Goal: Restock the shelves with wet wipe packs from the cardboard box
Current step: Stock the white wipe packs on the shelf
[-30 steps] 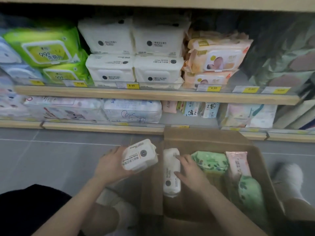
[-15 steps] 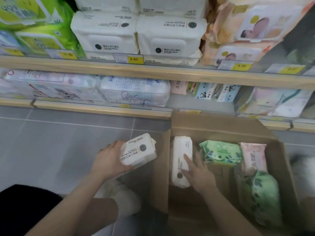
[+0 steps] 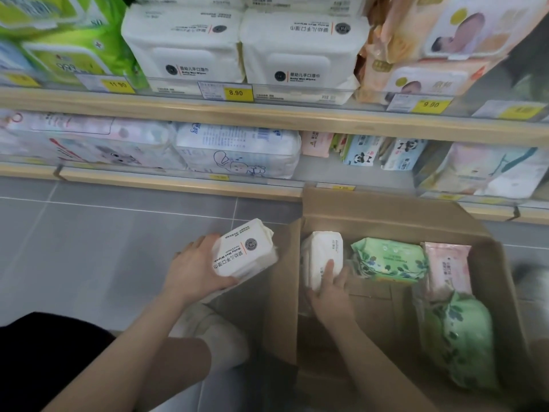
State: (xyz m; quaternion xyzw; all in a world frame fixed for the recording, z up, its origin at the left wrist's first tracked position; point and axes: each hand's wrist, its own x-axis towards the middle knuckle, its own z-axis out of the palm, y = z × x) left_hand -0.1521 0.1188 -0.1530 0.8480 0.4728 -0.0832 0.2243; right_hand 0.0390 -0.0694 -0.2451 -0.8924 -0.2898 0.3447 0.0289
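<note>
Item: white wet wipe packs; your left hand [image 3: 194, 270] has its grip wrapped around one pack [image 3: 243, 252] beside the cardboard box [image 3: 282, 292], freeing your right hand [image 3: 331, 288], fingers pressing a second pack [image 3: 322, 258] standing inside, likely for one shelf trip.

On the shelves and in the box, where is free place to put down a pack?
Bare shelf shows on the lower level, between the blue-printed white bundle and the panda packs. The cardboard box has bare floor near the right hand. The upper shelf is crowded edge to edge.
</note>
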